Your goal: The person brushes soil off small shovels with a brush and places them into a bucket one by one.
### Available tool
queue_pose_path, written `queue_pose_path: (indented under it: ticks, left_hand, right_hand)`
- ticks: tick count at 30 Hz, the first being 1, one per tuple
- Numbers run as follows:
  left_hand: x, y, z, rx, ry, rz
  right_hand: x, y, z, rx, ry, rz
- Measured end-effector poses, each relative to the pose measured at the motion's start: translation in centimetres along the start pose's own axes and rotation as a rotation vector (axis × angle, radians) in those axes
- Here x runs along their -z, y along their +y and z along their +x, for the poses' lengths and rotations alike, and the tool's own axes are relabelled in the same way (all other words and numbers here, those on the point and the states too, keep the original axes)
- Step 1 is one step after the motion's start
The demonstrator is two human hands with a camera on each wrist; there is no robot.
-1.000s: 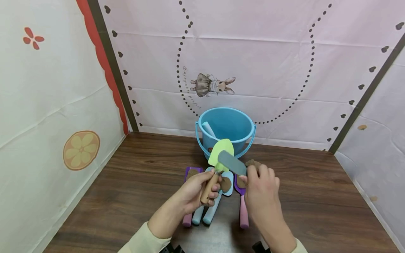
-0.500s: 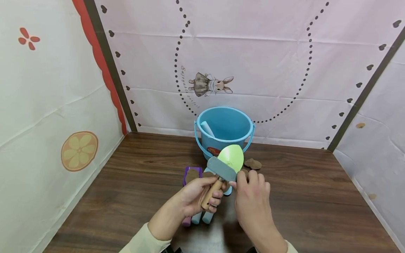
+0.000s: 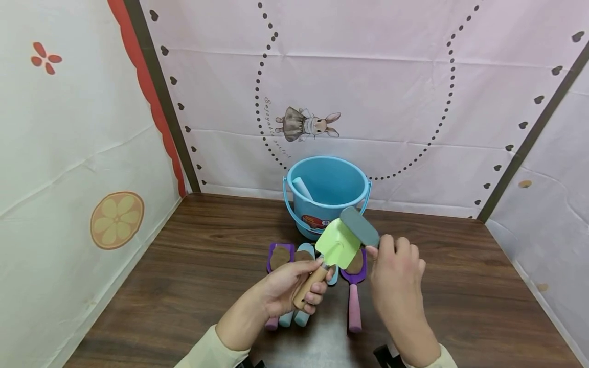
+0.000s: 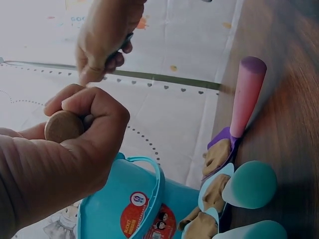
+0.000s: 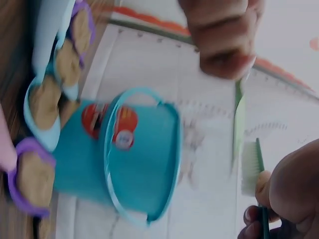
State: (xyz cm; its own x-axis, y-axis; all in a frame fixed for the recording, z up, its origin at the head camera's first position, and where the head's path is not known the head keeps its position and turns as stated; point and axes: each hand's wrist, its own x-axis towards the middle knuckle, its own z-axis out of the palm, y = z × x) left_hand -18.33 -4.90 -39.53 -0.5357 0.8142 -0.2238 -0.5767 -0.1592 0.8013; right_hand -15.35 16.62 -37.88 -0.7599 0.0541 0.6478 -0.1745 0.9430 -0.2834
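My left hand (image 3: 292,289) grips the wooden handle of a small green garden trowel (image 3: 338,244), held above the table with its blade up and away from me. In the left wrist view the round end of the wooden handle (image 4: 64,126) shows inside the curled fingers. My right hand (image 3: 398,278) holds a grey-green brush (image 3: 360,227), its flat back facing the head camera and overlapping the blade's upper right edge. Pale bristles (image 5: 250,169) show in the right wrist view, turned toward the trowel's thin edge (image 5: 239,119).
Behind the hands stands a blue bucket (image 3: 331,184) with a pale blue handle (image 3: 302,188) sticking up inside. Below lie toy shovels bearing brown lumps: a purple one with a pink handle (image 3: 354,306), pale blue ones (image 3: 301,318), and another purple one (image 3: 270,260) at left.
The brush crosses the trowel to the left, then moves back to its right and upper edge. The trowel blade tilts and turns in my left hand, its inner face now toward me.
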Motion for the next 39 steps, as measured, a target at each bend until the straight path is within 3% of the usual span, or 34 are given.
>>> queue_pose_path:
  ticks: [5,7,16,19,25,27,35,39]
  left_hand:
    - [0.0,0.2,-0.1,-0.009,0.006,-0.027]
    - [-0.1,0.3,-0.2,-0.012,0.010,-0.019]
    - [-0.2,0.3,-0.3,-0.013,-0.013,0.050]
    - [-0.1,0.3,-0.3,-0.010,0.003,0.046]
    - [0.1,0.4,-0.3,-0.022,0.038,0.022]
    - [0.0,0.4,-0.4,-0.030,0.034,0.027]
    - [-0.3,0.4,-0.4,-0.015,0.010,0.081]
    - [-0.3,0.4,-0.4,-0.006,0.019,0.072]
  right_hand:
    - [-0.4,-2.2,-1.4,0.193,-0.015,0.005]
    - [-0.6,-2.5,-1.6,0.216,-0.010,-0.004]
    - [0.0,0.3,0.4,-0.012,-0.003,0.020]
    - [0.1,0.4,0.4,-0.006,0.000,0.026]
    - [-0.1,-1.9,-1.1,0.177,-0.014,0.024]
    - [-0.4,-2.2,-1.4,0.195,-0.015,0.009]
    - [-0.2,0.2,0.0,0.032,0.028,-0.004]
    - [0.2,0.6,0.2,0.014,0.043,0.015]
